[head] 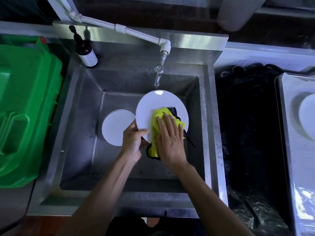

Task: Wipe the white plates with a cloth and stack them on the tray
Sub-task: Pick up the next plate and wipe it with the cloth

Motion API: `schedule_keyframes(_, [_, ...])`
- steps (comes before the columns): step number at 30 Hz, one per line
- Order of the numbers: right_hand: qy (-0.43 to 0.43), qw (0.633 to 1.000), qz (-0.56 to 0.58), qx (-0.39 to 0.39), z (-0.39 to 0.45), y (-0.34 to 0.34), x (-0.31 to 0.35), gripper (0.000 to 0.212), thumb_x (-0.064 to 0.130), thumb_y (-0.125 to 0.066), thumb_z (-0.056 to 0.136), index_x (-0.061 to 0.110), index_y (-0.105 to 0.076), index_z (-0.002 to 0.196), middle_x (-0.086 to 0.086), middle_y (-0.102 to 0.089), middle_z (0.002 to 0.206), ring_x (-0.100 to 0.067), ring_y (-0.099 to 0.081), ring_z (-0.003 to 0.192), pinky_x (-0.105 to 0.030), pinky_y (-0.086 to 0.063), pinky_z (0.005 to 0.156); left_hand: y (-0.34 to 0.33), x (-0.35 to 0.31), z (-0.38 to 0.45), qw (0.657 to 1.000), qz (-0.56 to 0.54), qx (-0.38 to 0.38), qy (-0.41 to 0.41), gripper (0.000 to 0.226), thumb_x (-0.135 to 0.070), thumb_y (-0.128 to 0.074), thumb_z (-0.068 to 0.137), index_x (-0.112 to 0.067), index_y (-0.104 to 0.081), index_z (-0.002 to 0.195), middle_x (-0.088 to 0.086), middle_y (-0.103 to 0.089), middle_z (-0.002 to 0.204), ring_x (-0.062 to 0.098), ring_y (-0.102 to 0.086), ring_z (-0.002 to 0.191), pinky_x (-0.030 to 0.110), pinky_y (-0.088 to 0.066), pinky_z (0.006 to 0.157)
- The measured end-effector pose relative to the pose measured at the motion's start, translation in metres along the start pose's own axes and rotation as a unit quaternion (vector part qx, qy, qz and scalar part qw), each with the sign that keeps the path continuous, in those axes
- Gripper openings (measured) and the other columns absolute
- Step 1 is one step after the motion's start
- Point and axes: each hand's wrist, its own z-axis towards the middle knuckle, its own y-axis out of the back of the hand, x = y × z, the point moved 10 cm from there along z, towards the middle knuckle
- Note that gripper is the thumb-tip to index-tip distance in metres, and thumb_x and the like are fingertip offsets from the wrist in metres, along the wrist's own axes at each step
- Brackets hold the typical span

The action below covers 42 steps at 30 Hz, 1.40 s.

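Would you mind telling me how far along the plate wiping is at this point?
Done: one white plate already lies on the tray at the right. In hand: the left hand grips a plate over the sink while the right hand presses the yellow cloth on it. Left: a stack of plates sits in the sink.

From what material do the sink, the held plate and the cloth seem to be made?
Sink: likely stainless steel, grey with a brushed, dull shine and water marks.
Plate: smooth glossy white with a bright highlight, probably glazed ceramic, though melamine is possible.
Cloth: soft yellow fabric with dark edging, folded and wrinkled, perhaps microfibre.
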Motion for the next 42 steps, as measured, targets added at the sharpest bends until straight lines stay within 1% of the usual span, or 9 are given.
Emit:
schedule_keyframes(4, [0.013, 0.999, 0.039, -0.017, -0.001, -0.005, 0.025, 0.056, 0.031, -0.024, 0.102, 0.019, -0.029, 0.157, -0.005, -0.018, 0.167, -0.024, -0.005, 0.156, -0.057, -0.009, 0.123, 0.004, -0.004, 0.000, 1.000, 0.007, -0.002, -0.013, 0.040, 0.010, -0.058, 0.079, -0.012, -0.076, 0.107, 0.013, -0.074, 0.095, 0.025, -0.070, 0.084, 0.031, -0.057, 0.070])
schedule_keyframes(7, [0.029, 0.999, 0.044, -0.008, -0.008, -0.006, 0.025, 0.055, 0.032, -0.024, 0.105, 0.020, -0.026, 0.158, -0.004, -0.014, 0.167, -0.022, -0.001, 0.156, -0.057, -0.009, 0.123, 0.006, -0.006, -0.001, 1.000, 0.006, 0.007, -0.013, 0.043, 0.008, -0.059, 0.076, -0.010, -0.074, 0.112, 0.015, -0.074, 0.101, 0.025, -0.071, 0.087, 0.032, -0.056, 0.067])
schedule_keyframes(13, [0.034, 0.999, -0.003, 0.018, -0.022, -0.004, -0.007, 0.056, 0.035, -0.022, 0.105, 0.022, -0.021, 0.159, -0.003, -0.009, 0.168, -0.022, 0.002, 0.156, -0.057, -0.008, 0.123, 0.016, -0.004, -0.002, 1.000, 0.017, -0.014, 0.004, 0.041, 0.008, -0.058, 0.082, -0.013, -0.072, 0.115, 0.012, -0.074, 0.109, 0.026, -0.071, 0.092, 0.039, -0.058, 0.065])
schedule_keyframes(18, [0.017, 0.999, -0.049, 0.014, -0.016, 0.006, -0.033, 0.057, 0.036, -0.018, 0.106, 0.022, -0.017, 0.160, -0.004, -0.006, 0.169, -0.023, 0.004, 0.156, -0.058, -0.006, 0.123, 0.018, -0.007, -0.003, 0.999, 0.053, -0.010, 0.009, 0.042, -0.005, -0.065, 0.066, -0.018, -0.074, 0.106, 0.005, -0.076, 0.103, 0.021, -0.071, 0.088, 0.038, -0.057, 0.062])
schedule_keyframes(25, [-0.003, 0.999, -0.042, -0.007, 0.021, 0.032, -0.058, 0.056, 0.030, -0.029, 0.108, 0.022, -0.012, 0.161, -0.001, -0.001, 0.169, -0.023, 0.007, 0.155, -0.052, -0.005, 0.125, 0.018, -0.014, -0.005, 0.995, 0.091, 0.030, 0.012, 0.041, -0.007, -0.065, 0.065, -0.017, -0.075, 0.103, 0.005, -0.076, 0.099, 0.020, -0.071, 0.082, 0.036, -0.055, 0.057])
schedule_keyframes(28, [0.002, 0.998, -0.055, -0.019, 0.035, 0.043, -0.055, 0.058, 0.027, -0.032, 0.108, 0.021, -0.010, 0.161, -0.002, -0.001, 0.169, -0.024, 0.005, 0.156, -0.050, -0.007, 0.125, 0.017, -0.012, -0.005, 0.992, 0.117, 0.053, 0.020, 0.049, -0.008, -0.066, 0.065, -0.014, -0.072, 0.113, 0.009, -0.075, 0.108, 0.028, -0.072, 0.092, 0.044, -0.058, 0.068])
schedule_keyframes(30, [0.015, 0.998, -0.061, -0.019, 0.044, 0.048, -0.049, 0.058, 0.028, -0.030, 0.108, 0.021, -0.007, 0.161, -0.002, 0.000, 0.169, -0.024, 0.006, 0.155, -0.049, -0.005, 0.125, 0.015, -0.009, -0.006, 0.989, 0.132, 0.064, 0.030, 0.048, -0.007, -0.067, 0.066, -0.014, -0.073, 0.113, 0.013, -0.075, 0.111, 0.032, -0.071, 0.097, 0.050, -0.057, 0.076])
schedule_keyframes(35, [0.085, 0.994, -0.061, -0.012, 0.059, 0.051, -0.017, 0.057, 0.022, -0.030, 0.107, 0.019, -0.009, 0.161, -0.002, -0.004, 0.169, -0.026, 0.005, 0.155, -0.053, -0.001, 0.125, 0.004, -0.005, -0.006, 0.982, 0.157, 0.101, 0.036, 0.043, -0.003, -0.069, 0.068, -0.011, -0.074, 0.109, 0.017, -0.075, 0.109, 0.036, -0.072, 0.098, 0.043, -0.057, 0.074])
schedule_keyframes(42, [0.197, 0.978, -0.060, -0.017, 0.057, 0.043, 0.025, 0.058, 0.018, -0.040, 0.103, 0.012, -0.024, 0.158, -0.008, -0.018, 0.167, -0.031, -0.008, 0.155, -0.060, -0.009, 0.121, -0.005, -0.009, -0.001, 0.978, 0.163, 0.125, 0.037, 0.046, -0.006, -0.069, 0.071, -0.017, -0.073, 0.115, 0.013, -0.075, 0.112, 0.032, -0.073, 0.099, 0.038, -0.057, 0.070])
